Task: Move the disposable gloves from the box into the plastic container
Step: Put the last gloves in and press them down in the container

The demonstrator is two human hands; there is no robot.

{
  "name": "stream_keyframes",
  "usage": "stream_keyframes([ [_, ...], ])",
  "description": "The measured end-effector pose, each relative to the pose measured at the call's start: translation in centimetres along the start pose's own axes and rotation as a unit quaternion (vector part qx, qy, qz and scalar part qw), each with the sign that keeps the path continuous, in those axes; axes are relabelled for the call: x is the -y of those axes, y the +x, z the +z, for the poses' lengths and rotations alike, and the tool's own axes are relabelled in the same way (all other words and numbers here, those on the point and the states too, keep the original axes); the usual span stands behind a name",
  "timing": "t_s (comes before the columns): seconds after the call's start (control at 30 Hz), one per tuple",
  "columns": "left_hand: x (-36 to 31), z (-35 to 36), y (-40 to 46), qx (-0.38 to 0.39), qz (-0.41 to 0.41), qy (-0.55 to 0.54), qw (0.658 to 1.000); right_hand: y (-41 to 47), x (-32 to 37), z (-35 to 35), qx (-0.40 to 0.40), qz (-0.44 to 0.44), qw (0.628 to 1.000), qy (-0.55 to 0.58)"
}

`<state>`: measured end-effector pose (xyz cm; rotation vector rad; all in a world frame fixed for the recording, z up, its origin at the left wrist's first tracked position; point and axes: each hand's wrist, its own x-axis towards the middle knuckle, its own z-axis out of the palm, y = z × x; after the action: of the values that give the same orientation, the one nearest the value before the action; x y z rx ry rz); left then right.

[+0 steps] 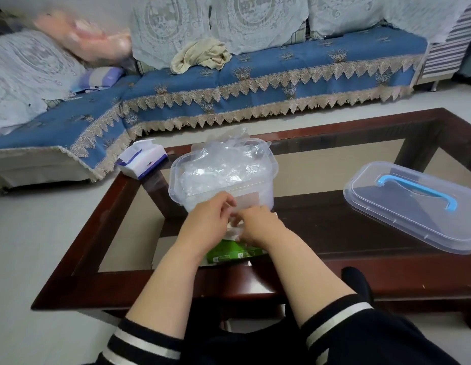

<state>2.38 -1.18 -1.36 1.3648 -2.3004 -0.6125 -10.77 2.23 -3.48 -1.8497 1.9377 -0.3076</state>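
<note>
From the head view, both hands meet over the green box (233, 252), left hand (210, 219) and right hand (256, 225) pinching gloves. Already the plastic container (221, 177) looks heaped; more could spill onto the surface (360, 233).

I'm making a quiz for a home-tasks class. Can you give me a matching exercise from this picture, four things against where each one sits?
Things:
1. clear plastic container
2. clear lid with blue handle
3. green glove box
4. white and blue tissue pack

Places:
A. under the person's two hands, at the near edge of the table
B. far left corner of the table
C. right side of the table
D. middle of the table, piled with clear gloves

Pairs: 1-D, 2-C, 3-A, 4-B
</note>
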Motion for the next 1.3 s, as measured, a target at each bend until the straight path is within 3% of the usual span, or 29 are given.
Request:
stream_keyframes([
  [0.17, 2.6, 1.8, -0.2, 0.161, -0.071, 0.095, 0.98, 0.3, -0.8, 0.4, -0.032, 0.037, 0.998, 0.037],
  [0.33, 2.9, 2.8, 0.3, 0.131, -0.062, 0.099, 0.985, 0.9, -1.2, 0.7, -0.073, 0.061, 0.991, 0.091],
  [0.6, 2.1, 3.2, 0.1, 0.117, -0.093, 0.077, 0.986, 0.7, -0.7, -0.3, -0.138, 0.0, 0.975, 0.173],
  [0.67, 1.9, 3.3, 0.0, 0.121, -0.097, 0.083, 0.984, 0.1, 0.0, -1.3, -0.21, -0.033, 0.94, 0.267],
  [0.8, 1.8, 2.9, 0.1, 0.134, -0.142, 0.064, 0.979, -1.9, 0.7, -3.9, -0.364, -0.088, 0.793, 0.48],
  [0.9, 0.7, 1.4, -0.1, 0.128, -0.123, 0.067, 0.982, -2.3, 0.4, -4.4, -0.365, -0.084, 0.774, 0.51],
  [0.97, -0.4, -0.1, -0.3, 0.039, -0.121, -0.035, 0.991, -2.1, 0.2, -4.4, -0.362, -0.073, 0.774, 0.515],
  [1.0, -0.7, -0.8, -0.3, -0.016, -0.128, -0.152, 0.98, -2.1, 0.1, -4.4, -0.36, -0.072, 0.775, 0.514],
  [1.07, -1.6, -2.3, -0.6, -0.085, -0.157, -0.401, 0.898, -1.9, 0.0, -4.4, -0.372, -0.072, 0.782, 0.495],
  [1.13, -1.5, -3.0, -0.6, -0.065, -0.149, -0.541, 0.825, -1.9, -0.3, -4.5, -0.39, -0.073, 0.795, 0.459],
  [1.2, -1.7, -3.6, -0.9, -0.029, -0.126, -0.55, 0.825, -1.9, -0.4, -4.5, -0.399, -0.074, 0.813, 0.418],
  [1.3, -2.3, -3.5, -0.6, -0.03, -0.115, -0.462, 0.879, -1.6, -0.7, -4.3, -0.402, -0.077, 0.836, 0.366],
])
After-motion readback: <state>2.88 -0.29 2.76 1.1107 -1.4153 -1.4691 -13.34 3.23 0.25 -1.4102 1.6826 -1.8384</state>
